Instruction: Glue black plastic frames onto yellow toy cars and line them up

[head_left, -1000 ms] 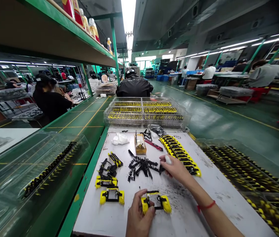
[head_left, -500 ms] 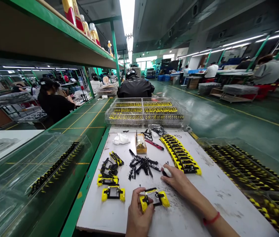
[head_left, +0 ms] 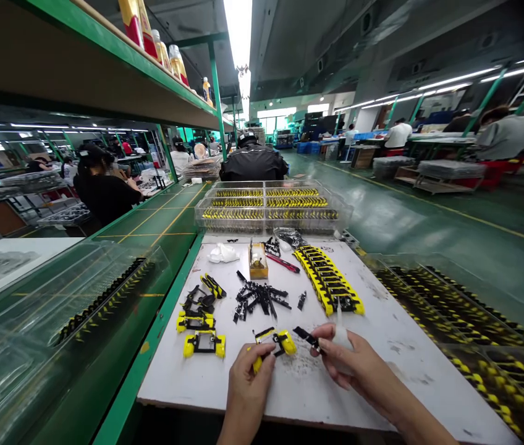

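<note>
Left of my left grip (head_left: 247, 384), a clear tray (head_left: 104, 290) of yellow-and-black parts stands beside the counter (head_left: 173, 383). Just ahead of that grip lies a yellow frame (head_left: 204, 345). The left grip is closed around a yellow-wheeled unit (head_left: 275, 342), fingers wrapped over its near edge. I cannot confirm whether the unit is raised or resting on the counter.

Between the grips and farther ahead lies a heap of black pieces (head_left: 262, 296). The right grip (head_left: 354, 361) is nearly closed, pinching a black part (head_left: 307, 338) at its fingertips, close to the unit but apart from it. A white object (head_left: 343, 338) sits against that grip; I cannot identify it. Ahead of the grip runs a yellow row (head_left: 327, 281), and to its right stands a second tray (head_left: 456, 303).

Caution: a weak pinch could drop the small part among the heap or the dark grit. Poor alignment could damage the unit. The left fingers hide part of the unit, so I cannot inspect its joints.
</note>
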Demonstrator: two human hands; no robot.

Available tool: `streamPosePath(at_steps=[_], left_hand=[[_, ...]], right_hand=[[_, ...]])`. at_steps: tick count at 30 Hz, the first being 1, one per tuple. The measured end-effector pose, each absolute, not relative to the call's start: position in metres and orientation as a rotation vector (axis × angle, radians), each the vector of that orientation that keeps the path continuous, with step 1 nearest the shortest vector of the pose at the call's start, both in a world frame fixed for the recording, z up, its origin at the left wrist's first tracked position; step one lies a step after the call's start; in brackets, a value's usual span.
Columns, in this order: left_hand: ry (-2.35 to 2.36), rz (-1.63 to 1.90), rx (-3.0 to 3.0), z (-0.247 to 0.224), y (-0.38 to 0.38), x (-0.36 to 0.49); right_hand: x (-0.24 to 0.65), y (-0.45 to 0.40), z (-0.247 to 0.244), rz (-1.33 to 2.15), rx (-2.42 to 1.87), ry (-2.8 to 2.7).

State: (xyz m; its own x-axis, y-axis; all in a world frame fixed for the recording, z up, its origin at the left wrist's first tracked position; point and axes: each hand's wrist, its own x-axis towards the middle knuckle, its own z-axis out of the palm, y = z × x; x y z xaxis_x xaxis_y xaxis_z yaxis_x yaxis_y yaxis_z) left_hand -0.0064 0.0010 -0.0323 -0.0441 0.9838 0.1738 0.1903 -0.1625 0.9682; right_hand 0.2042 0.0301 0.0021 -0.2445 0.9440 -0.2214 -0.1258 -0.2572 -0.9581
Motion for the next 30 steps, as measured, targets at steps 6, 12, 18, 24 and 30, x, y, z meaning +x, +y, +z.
streamPosePath(at_steps=[6,12,18,24,30], left_hand=[[1.285,1.200,1.669,-0.012,-0.019,0.005],[1.377,1.183,1.814,-0.025,-0.034,0.010],[1.439,1.234,1.860,-0.035,-0.045,0.011],[1.476,1.209,1.918,-0.034,-0.052,0.015],[1.481,1.246,2.062,-0.030,-0.062,0.018]], right_hand=[[0.199,0.000,-0.013,1.928,-1.015,-0.857],[0.193,-0.015,-0.025,1.993,-1.004,-0.833],[0.201,-0.026,-0.036,1.386,-1.207,-1.214],[0.214,-0.039,-0.041,0.508,-1.011,-1.842],[0.214,-0.047,-0.038,0.368,-0.955,-2.105]])
